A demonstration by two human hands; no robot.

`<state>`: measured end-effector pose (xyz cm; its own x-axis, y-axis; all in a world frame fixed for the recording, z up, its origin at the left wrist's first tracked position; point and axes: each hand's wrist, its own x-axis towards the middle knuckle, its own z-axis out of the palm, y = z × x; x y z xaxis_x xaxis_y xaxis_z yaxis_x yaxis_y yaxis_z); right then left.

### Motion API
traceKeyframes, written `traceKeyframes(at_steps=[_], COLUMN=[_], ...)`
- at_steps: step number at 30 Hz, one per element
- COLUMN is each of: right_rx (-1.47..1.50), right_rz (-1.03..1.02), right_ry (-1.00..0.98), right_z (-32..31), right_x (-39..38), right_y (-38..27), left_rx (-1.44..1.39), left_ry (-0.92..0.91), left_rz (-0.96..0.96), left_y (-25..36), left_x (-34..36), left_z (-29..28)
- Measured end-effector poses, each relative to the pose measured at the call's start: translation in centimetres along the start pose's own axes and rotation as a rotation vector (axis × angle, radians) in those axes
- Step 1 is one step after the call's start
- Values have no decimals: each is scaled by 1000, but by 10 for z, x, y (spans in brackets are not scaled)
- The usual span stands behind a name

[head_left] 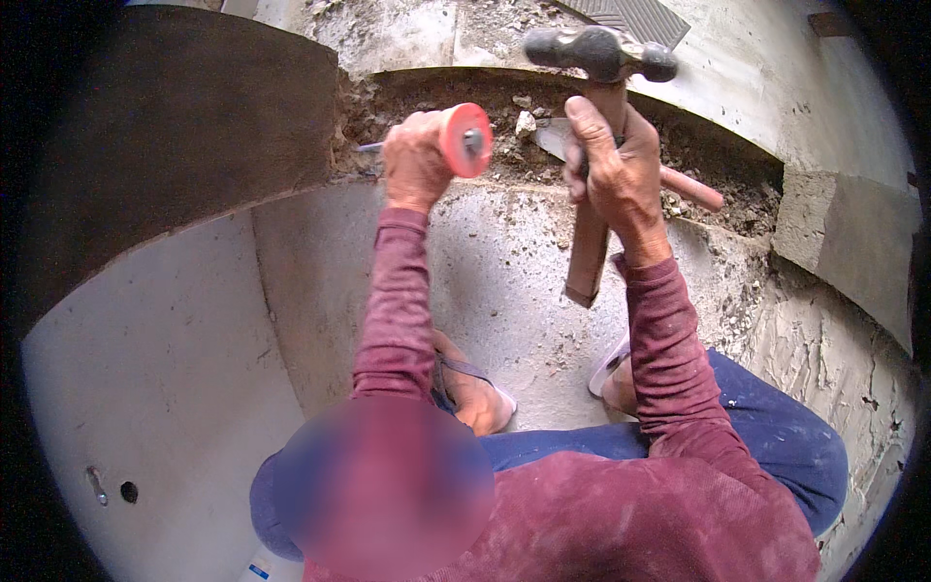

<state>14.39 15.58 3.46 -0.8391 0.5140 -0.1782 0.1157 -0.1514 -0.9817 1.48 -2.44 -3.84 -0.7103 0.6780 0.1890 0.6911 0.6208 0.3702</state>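
The left hand (pixel 417 160) is closed in a fist around a chisel (pixel 472 143), the fingers wrapped behind its round red guard. The right hand (pixel 616 170) is closed around the wooden handle of a hammer (pixel 603 56), with the thumb laid up along the handle.

The chisel lies across the left fist: its guard and metal striking end face right, toward the right hand, and a thin bluish end shows on the fist's other side. The hammer's long axis runs from its dark head, beyond the right hand, back toward the person and slightly left to the handle's butt. The head itself lies crosswise, left to right. The two tools are apart.

Beneath and beyond both hands is a trench (pixel 718 189) of broken, earthy rubble. A trowel (pixel 693 189) with an orange-red handle lies there, partly hidden behind the right hand. Nearer the person than the hands is a dusty pale floor (pixel 504 262) strewn with crumbs, where sandalled feet rest. Left of the left hand spreads a dark brown slab (pixel 213 107); beyond the right hand, a ridged grey piece (pixel 630 17) lies on a pale surface.
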Motion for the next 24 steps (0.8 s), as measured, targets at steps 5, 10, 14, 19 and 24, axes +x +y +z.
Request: traceKeyframes(at_steps=[5, 10, 14, 19, 24], right_rx=[89, -2, 60, 114, 586], right_rz=[147, 210, 241, 239, 14], right_ry=[29, -76, -49, -14, 89], right_z=[-2, 0, -1, -12, -27], right_x=[-6, -12, -12, -8, -5], right_y=[9, 24, 33, 30, 10], left_rx=[-44, 15, 18, -2, -56], left_ry=[327, 316, 333, 335, 357], left_rz=[-48, -209, -194, -253, -231], left_y=[40, 10, 4, 1, -4], left_x=[14, 10, 11, 12, 10], left_z=[15, 18, 20, 22, 19])
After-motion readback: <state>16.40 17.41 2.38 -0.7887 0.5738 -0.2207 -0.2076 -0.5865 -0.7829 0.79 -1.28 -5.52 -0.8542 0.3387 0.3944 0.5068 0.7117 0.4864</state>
